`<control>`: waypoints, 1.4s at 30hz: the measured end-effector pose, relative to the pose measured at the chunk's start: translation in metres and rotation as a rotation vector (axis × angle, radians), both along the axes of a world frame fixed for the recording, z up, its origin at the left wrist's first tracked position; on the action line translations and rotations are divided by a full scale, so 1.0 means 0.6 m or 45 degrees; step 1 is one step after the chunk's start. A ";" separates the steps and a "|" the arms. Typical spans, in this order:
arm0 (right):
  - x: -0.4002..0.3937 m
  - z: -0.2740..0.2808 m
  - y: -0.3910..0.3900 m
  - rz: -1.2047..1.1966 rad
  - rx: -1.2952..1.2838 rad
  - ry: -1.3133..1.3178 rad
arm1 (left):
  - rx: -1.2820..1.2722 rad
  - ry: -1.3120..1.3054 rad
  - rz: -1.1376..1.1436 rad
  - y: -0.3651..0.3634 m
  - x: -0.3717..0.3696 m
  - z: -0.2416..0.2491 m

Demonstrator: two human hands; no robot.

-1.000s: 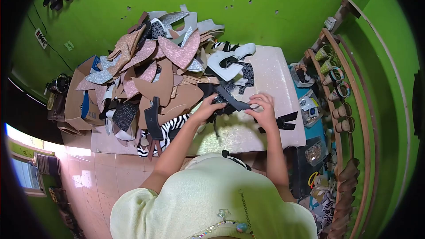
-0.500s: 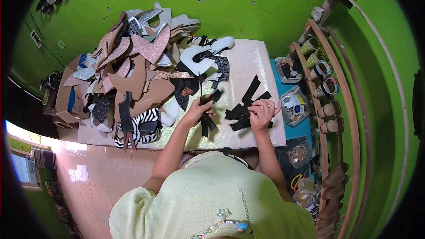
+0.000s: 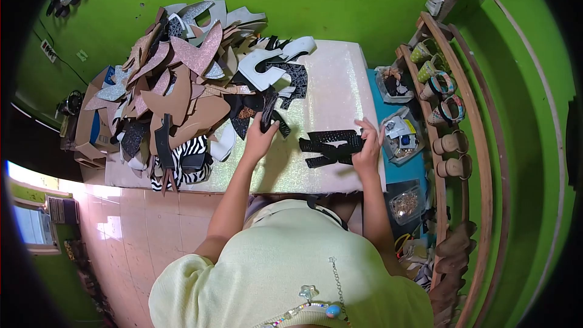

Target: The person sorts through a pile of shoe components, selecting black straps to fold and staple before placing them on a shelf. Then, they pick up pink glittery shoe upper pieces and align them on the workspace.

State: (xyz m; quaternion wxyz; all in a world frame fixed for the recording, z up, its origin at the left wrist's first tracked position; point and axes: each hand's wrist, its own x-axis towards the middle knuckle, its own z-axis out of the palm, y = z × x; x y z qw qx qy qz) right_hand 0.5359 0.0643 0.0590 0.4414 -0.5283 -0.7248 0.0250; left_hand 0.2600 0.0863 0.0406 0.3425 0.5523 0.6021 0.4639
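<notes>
My left hand [image 3: 261, 138] is closed around a bundle of black strips [image 3: 269, 109], held over the table beside the pile of cut pieces. Toward the table's right side, my right hand [image 3: 368, 149] holds the right end of more black strips [image 3: 331, 147], its thumb behind them and some fingers raised. These strips lie roughly level, several side by side, with small ridges or holes along them. White U-shaped pieces [image 3: 258, 70] and a black patterned piece [image 3: 296, 79] lie beyond my left hand.
A tall heap of pink, tan and silver cut pieces [image 3: 176, 100] covers the table's left. Clear plastic containers [image 3: 402, 140] stand at the right on a blue surface. Beyond them is a wooden rack [image 3: 434, 115] with sandals. A cardboard box [image 3: 91, 121] sits far left.
My left hand has moved up and slightly left with its strips, now bunched together. The strips at my right hand have turned from spread and slanted to nearly level. The view has shifted slightly.
</notes>
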 end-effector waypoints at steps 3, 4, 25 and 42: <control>0.015 -0.032 -0.005 -0.010 -0.210 -0.045 | 0.118 0.443 -0.070 0.012 -0.039 -0.065; 0.016 -0.039 -0.008 -0.081 -0.357 -0.158 | -0.119 0.412 -0.108 0.012 -0.045 -0.073; 0.007 -0.100 -0.002 0.109 -0.563 -0.711 | -0.500 -0.223 -0.108 0.022 0.055 -0.114; 0.020 -0.098 0.000 0.218 -0.727 -0.608 | -0.244 0.190 -0.072 0.018 0.053 -0.111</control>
